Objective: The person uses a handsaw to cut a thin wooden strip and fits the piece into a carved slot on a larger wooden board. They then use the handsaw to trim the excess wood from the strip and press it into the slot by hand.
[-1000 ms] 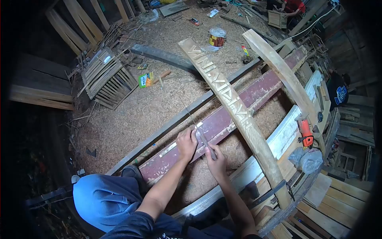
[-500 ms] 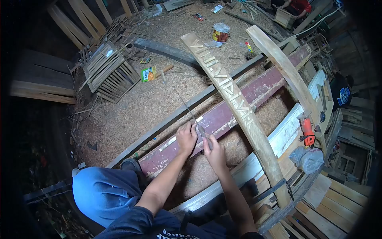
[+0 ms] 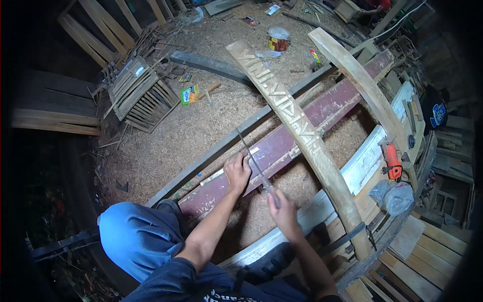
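My right hand [image 3: 284,214] is wrapped round the handle of a long, narrow-bladed hand tool [image 3: 250,155]. I cannot tell whether it is a saw or a file. Its dark blade slants away across the worn maroon beam [image 3: 214,194]. My left hand [image 3: 237,172] presses down on the beam beside the blade with its fingers curled; whatever they grip is hidden. A small pale piece [image 3: 254,150] shows on the beam just beyond the fingers. To the right, a curved wooden board [image 3: 329,173] with raised letters lies across the beam.
Another curved board [image 3: 359,75] lies farther right. An orange power tool [image 3: 390,160] and a plastic bag [image 3: 399,197] sit on the right. On the shavings-covered floor stand a paint can [image 3: 278,40] and a slatted wooden crate [image 3: 143,95]. A person's dark shirt [image 3: 433,113] shows at right.
My right hand has drawn the tool back toward me, down and to the right, so its blade tip is nearer. My left hand has stayed on the beam. The view has shifted slightly.
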Available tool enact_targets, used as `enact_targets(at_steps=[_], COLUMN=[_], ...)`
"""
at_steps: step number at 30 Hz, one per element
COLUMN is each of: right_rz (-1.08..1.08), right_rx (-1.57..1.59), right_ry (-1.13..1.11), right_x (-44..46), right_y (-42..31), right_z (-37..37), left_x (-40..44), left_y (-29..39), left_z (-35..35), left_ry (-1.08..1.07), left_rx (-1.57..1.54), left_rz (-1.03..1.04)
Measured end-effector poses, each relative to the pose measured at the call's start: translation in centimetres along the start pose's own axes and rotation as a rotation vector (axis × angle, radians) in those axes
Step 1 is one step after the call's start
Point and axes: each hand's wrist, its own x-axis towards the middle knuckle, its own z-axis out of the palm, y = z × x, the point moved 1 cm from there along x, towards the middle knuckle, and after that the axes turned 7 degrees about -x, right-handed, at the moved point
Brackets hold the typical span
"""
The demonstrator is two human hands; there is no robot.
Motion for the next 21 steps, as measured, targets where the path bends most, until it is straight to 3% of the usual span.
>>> enact_targets(at_steps=[4,6,7,10,21], right_rz=[-0.109,0.097,0.054,-0.043,0.050], right_rx=[0.104,0.361,0.377,0.265,0.250], right_ry=[0.079,0.142,0.201,0.178,0.117], right_x=[1.4,0.1,0.3,2.9,5.7], right_y=[-1.0,-0.7,-0.9,-1.5,-0.8], right_z=[-1.2,-0.3,0.0,-0.7,3.5], left_x=[0.2,0.7,0.4,0.3,0.4], left_y=[-0.1,0.2,0.1,-0.2,-0.1], left_z=[0.3,0.4,0.3,0.4,0.3], left_ry=[-0.004,0.018,0.038,0.038,-0.001], left_rx=[-0.052,-0.071,-0.072,-0.069,-0.063], left_rz=[-0.064,-0.050,-0.045,-0.048,-0.067])
